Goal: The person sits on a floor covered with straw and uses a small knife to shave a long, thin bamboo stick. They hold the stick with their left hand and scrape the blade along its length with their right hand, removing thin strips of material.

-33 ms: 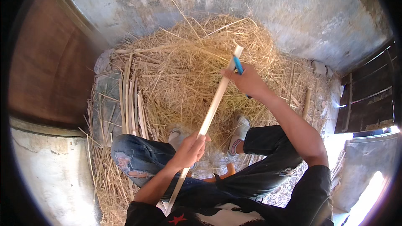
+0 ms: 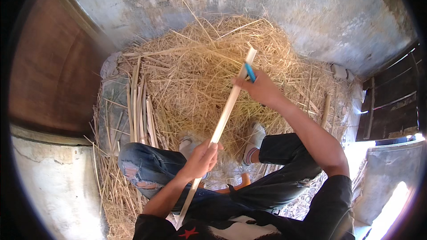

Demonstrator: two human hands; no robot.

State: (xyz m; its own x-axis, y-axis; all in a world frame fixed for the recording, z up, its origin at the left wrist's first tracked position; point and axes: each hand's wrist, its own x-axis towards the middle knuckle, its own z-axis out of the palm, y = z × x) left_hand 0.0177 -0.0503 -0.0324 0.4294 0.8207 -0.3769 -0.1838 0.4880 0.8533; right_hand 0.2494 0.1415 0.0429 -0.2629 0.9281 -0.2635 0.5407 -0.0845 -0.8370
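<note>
A long, pale split bamboo strip (image 2: 227, 110) slants from my lap up toward the far right, over the straw. My left hand (image 2: 201, 160) is closed around its lower half, thumb lying along the strip. Near the far end, my right hand (image 2: 263, 90) grips a slim blue tool (image 2: 250, 72), held across the strip and against its right edge. The thumb of that hand rests over the strip. Most of the tool is hidden in my fist, so its kind cannot be told.
Loose straw and shavings (image 2: 191, 89) cover the floor. Several split strips (image 2: 138, 102) lie in a bundle at the left. A stained wall (image 2: 311, 13) rises behind, with a brown panel (image 2: 53, 62) at the left and dark slats (image 2: 391, 93) at the right. My bent legs frame the strip.
My right hand has slid slightly toward me and to the left along the strip, carrying the blue tool. The strip's far end has shifted a little left. My left hand stays put.
</note>
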